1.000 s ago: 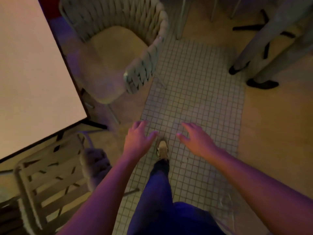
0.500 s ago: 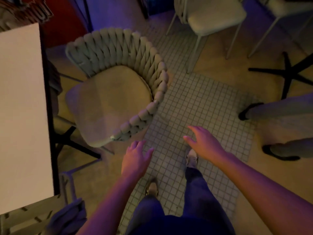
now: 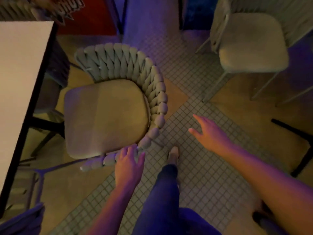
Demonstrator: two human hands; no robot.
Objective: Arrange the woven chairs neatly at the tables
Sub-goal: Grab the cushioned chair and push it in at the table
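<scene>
A: Head view: we have closed in on the woven chair (image 3: 116, 106) since a second ago. Then both hands hung over bare tile; now our left hand (image 3: 129, 164) reaches the near end of its braided rim.

B: Touching it?

A: Fingers spread, lying on or just over the rim, not clamped on anything. Our right hand (image 3: 209, 133) is spread too, over the tiled floor (image 3: 199, 180), apart from the chair.

B: So the grip comes next, we judge.

A: Likely. The chair stands just beside the desk (image 3: 18, 92), its open seat front turned toward the desk edge, curved back toward the aisle. Its front-to-back line runs roughly square to that edge, slightly skewed.

B: A small turn and push should tuck it.
</scene>
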